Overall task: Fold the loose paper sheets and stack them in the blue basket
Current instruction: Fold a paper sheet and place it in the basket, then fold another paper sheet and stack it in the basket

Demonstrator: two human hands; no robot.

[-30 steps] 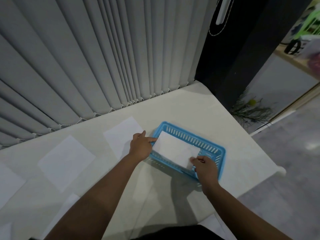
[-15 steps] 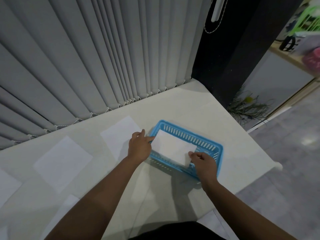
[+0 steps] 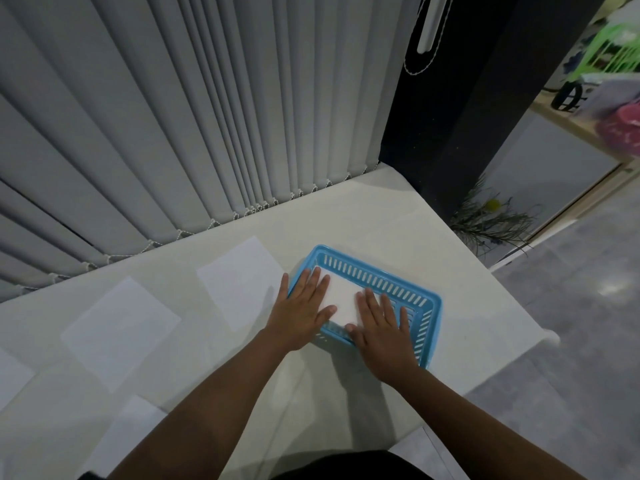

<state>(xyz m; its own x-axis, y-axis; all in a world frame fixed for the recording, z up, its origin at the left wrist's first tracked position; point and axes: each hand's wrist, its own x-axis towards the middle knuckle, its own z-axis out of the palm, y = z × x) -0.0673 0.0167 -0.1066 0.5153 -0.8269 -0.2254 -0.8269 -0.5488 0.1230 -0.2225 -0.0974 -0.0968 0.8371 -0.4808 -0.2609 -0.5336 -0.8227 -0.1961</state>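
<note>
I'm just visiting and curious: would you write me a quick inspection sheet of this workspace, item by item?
Surface: pale table, mostly bare at the far end.
Job's things: blue basket holds folded paper; loose sheets lie flat to its left.
Clutter: nothing seen.
Hands: left hand and right hand, open and flat, press the paper down.
Cables: beaded blind cord hangs beyond the table.
Surroundings: grey vertical blinds, dark pillar, plant, grey floor.
</note>
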